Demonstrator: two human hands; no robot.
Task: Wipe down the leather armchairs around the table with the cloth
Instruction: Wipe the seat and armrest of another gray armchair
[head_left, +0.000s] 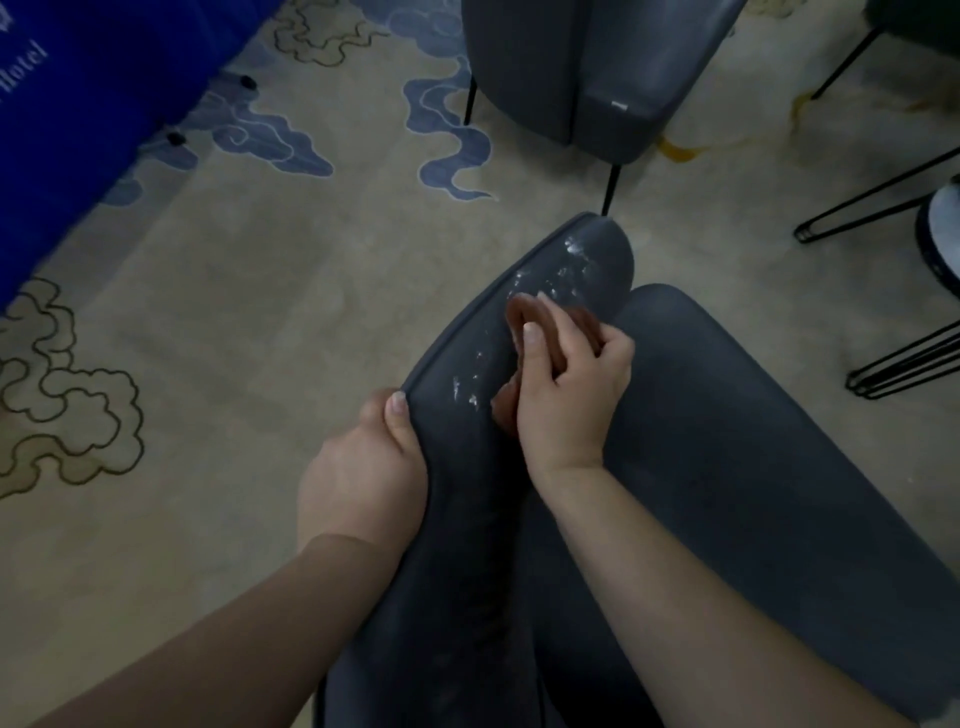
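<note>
Two armchairs: right hand (569, 395) grips one cloth (524, 317), left hand (363, 467) clasps nearer armchair (467, 519).

Second armchair (587, 78) perhaps near ahead.

One head-worn view looks steeply down, close over the armchair (519, 519); its edges seem blurred.

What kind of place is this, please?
Probably a hotel lounge or function room: a blue cloth printed "Hotel", a cloud-patterned carpet, and matching grey armchairs with thin black legs.
</note>
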